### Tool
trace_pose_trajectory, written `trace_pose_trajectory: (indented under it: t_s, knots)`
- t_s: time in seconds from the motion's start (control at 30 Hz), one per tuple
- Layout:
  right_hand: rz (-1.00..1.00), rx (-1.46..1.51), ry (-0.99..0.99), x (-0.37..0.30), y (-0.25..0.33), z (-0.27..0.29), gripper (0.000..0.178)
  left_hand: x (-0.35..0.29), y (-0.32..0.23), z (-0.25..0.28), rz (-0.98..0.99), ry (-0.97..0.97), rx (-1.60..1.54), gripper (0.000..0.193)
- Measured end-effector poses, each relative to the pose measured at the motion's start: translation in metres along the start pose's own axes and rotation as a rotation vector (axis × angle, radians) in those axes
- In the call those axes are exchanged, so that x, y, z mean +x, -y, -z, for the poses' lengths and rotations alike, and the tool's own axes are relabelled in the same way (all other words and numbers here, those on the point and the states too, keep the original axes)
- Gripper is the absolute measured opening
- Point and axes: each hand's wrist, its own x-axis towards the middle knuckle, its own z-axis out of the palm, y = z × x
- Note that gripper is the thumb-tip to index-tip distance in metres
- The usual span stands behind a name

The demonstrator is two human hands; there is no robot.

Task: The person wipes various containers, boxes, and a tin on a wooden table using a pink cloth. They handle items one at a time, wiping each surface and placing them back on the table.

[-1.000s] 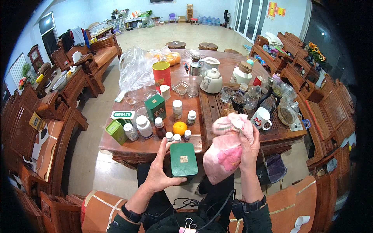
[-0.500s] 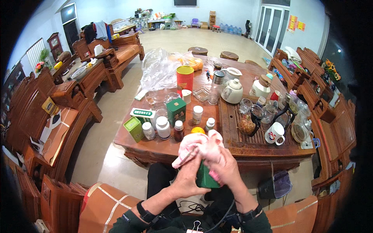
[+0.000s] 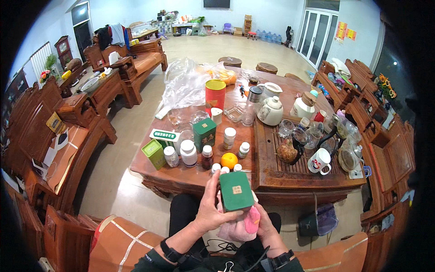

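Observation:
A dark green square tin (image 3: 236, 190) is held up over my lap, close to the table's near edge, its flat end with a small gold mark facing me. My left hand (image 3: 207, 207) grips it along its left side, thumb below. My right hand (image 3: 267, 230) is closed on a pink cloth (image 3: 236, 229) that bunches under and against the tin; some of its fingers are hidden. Just beyond the tin stand several small white-capped bottles and an orange (image 3: 229, 160). A second green tin (image 3: 205, 135), a white bottle (image 3: 188, 153), a brown bottle (image 3: 207, 157) and a light green tin (image 3: 154, 154) stand at left.
A wooden tea tray (image 3: 267, 174) on the right carries a white mug (image 3: 319, 161), glass pots and cups. Behind are a white teapot (image 3: 271, 111), a red canister (image 3: 215, 95) and a clear plastic bag (image 3: 183, 86). A bin (image 3: 308, 225) stands right of my legs.
The green tin has risen and tipped so that its end faces me. The pink cloth has gone from on top of it to underneath, moving down with my right hand.

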Motion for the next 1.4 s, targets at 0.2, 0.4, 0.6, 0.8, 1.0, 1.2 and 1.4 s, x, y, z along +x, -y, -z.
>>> trace_pose_trajectory:
  t_s: [0.2, 0.4, 0.6, 0.8, 1.0, 1.2, 1.4]
  knots:
    - [-0.051, 0.157, 0.074, 0.014, -0.014, 0.0, 0.052, 0.008, 0.006, 0.011, -0.122, -0.144, -0.103, 0.123]
    - [-0.209, 0.179, 0.006, 0.015, -0.007, -0.004, 0.059, 0.029, 0.04, 0.052, -0.07, -0.431, -0.044, 0.115]
    - [-0.03, 0.018, -0.233, 0.0, 0.013, 0.005, 0.062, 0.039, 0.104, 0.101, 0.067, -0.646, 0.213, 0.113]
    - [0.026, 0.032, -0.244, 0.002, 0.013, 0.02, 0.06, 0.049, 0.14, 0.113, 0.075, -0.676, 0.232, 0.115]
    - [0.028, 0.012, -0.259, 0.006, 0.008, 0.024, 0.059, 0.046, 0.154, 0.106, 0.146, -0.648, 0.577, 0.12]
    - [-0.026, 0.039, -0.223, 0.01, 0.008, 0.022, 0.057, 0.043, 0.16, 0.104, 0.125, -0.619, 0.629, 0.122]
    - [-0.007, 0.055, -0.165, 0.015, 0.015, 0.022, 0.053, 0.045, 0.152, 0.109, 0.187, -0.575, 0.625, 0.124]
